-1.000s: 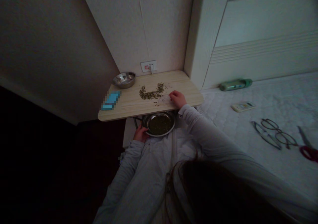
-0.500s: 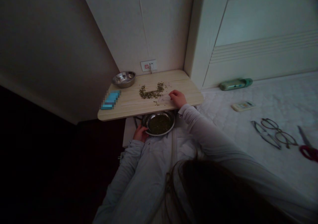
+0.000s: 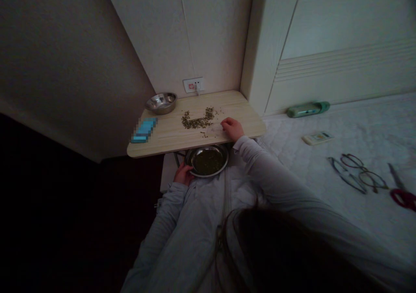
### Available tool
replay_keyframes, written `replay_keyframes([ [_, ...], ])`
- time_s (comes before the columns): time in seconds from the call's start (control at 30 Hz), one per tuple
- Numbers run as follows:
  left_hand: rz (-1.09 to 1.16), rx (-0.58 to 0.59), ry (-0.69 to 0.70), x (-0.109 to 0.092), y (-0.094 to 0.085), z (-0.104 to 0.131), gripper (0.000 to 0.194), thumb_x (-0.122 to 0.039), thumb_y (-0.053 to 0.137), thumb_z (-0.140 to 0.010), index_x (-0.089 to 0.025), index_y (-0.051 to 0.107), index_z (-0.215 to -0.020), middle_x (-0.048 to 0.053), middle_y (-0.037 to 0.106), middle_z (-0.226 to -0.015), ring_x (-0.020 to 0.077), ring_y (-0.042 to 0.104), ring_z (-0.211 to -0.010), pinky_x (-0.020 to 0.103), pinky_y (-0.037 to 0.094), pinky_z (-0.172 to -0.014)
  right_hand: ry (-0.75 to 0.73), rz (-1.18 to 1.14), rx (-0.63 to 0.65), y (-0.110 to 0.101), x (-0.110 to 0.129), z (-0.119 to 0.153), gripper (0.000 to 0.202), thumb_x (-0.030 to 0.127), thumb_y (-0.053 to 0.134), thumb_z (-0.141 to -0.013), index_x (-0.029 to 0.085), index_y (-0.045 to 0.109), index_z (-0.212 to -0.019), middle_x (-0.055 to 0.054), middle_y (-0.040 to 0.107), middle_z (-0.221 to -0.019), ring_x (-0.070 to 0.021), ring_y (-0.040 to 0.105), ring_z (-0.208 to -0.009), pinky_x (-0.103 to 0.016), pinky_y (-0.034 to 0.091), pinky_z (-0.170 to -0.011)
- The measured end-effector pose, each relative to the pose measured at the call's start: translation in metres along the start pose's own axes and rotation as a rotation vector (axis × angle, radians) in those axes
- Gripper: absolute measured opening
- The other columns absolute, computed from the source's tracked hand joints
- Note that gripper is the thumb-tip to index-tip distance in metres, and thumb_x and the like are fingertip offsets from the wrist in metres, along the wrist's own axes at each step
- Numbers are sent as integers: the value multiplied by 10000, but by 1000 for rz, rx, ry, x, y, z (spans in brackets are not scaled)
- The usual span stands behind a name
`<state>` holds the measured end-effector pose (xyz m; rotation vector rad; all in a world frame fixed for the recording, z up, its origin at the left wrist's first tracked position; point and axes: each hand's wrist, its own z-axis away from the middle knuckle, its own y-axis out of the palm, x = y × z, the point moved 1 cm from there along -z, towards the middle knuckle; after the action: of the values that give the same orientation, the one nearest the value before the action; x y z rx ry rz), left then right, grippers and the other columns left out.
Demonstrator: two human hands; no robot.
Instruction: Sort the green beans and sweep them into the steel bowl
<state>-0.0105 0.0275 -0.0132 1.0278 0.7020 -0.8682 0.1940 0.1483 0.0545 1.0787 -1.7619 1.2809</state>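
My left hand (image 3: 183, 174) grips the near-left rim of a round steel bowl (image 3: 225, 165), held at my lap just under the table's front edge. Inside it lies a mass of small dark green bits (image 3: 209, 161), too small to name. On the wooden table (image 3: 169, 137) my right hand (image 3: 232, 129) rests near the front right, fingers curled together in a pinch. Whatever is between its fingertips is too small to make out. Just left of it, more green bits (image 3: 196, 123) are spread in a curved heap, with a few strays and pale specks around them.
A second steel bowl (image 3: 161, 104) stands at the table's back left, behind a blurred blue phone-like object (image 3: 144, 130). A wall socket (image 3: 193, 85) holds a plug. On the bed at right lie a green bottle (image 3: 308, 109), a remote (image 3: 317, 138), eyeglasses (image 3: 364, 171) and scissors (image 3: 402, 193).
Almost nothing differs. The whole view has shifted very slightly; both hands keep their places, the left at the bowl and the right pinched over the table.
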Motion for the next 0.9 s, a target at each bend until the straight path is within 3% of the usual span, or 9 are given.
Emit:
replay_keyframes([
  [0.2, -13, 19, -3, -1, 0, 0, 397, -60, 504, -492, -198, 511, -864, -65, 539, -509, 70, 463, -376, 166, 329, -299, -5, -15, 5, 0, -1, -1, 193, 296, 404, -594, 154, 528, -635, 34, 489, -502, -81, 436, -524, -226, 347, -565],
  [0.67, -19, 0, -3, -1, 1, 1, 296, -72, 507, -491, -182, 503, -766, -63, 521, -492, 63, 449, -367, 160, 302, -293, -4, 5, -6, -1, 0, 0, 193, 303, 409, -595, 157, 529, -639, 36, 486, -507, -81, 439, -533, -229, 349, -582],
  [0.9, -32, -4, -1, -2, 1, 1, 341, -65, 498, -500, -188, 509, -818, -62, 520, -497, 59, 438, -360, 161, 287, -289, 0, 13, 3, 0, 0, 0, 200, 302, 405, -598, 156, 531, -655, 34, 493, -511, -80, 438, -534, -228, 349, -580],
])
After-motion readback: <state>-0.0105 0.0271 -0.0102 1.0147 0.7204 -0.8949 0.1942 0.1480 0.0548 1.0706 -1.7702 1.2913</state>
